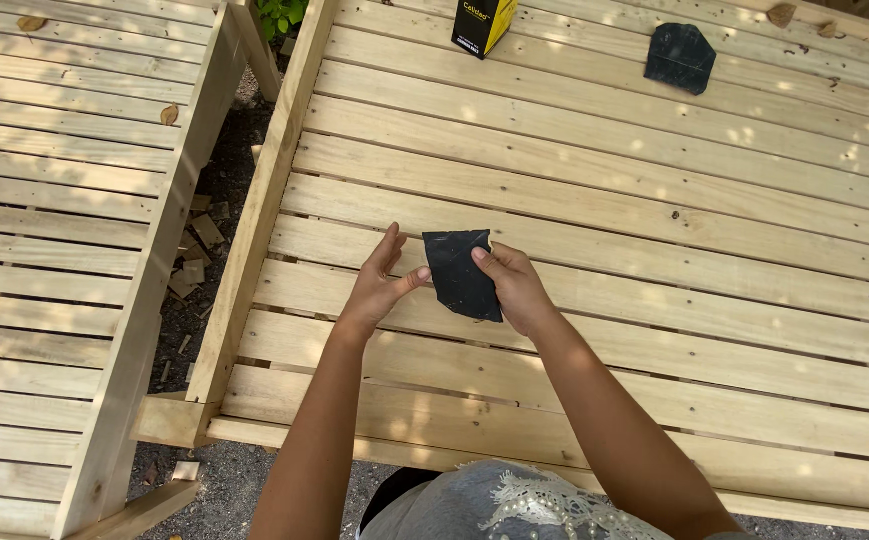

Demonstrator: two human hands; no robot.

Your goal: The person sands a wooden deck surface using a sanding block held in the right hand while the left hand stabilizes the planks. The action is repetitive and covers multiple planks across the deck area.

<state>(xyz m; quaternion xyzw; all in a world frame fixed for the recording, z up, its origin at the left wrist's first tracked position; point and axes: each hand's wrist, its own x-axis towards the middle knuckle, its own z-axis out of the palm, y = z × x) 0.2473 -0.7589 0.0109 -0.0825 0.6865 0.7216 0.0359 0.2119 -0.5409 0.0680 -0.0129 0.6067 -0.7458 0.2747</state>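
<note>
Right hand [516, 288] pinching a dark sheet of sandpaper [461, 273] by its right edge, held in the air just above the slatted wooden frame [604, 210]. Left hand [379, 280] open, fingers spread, thumb reaching toward the sheet's left edge without a clear grip. Best to steady both edges, keep the sheet flat and taut. Second dark piece [680, 57] and yellow-and-black box [482, 24] well apart, farther up the slats.
</note>
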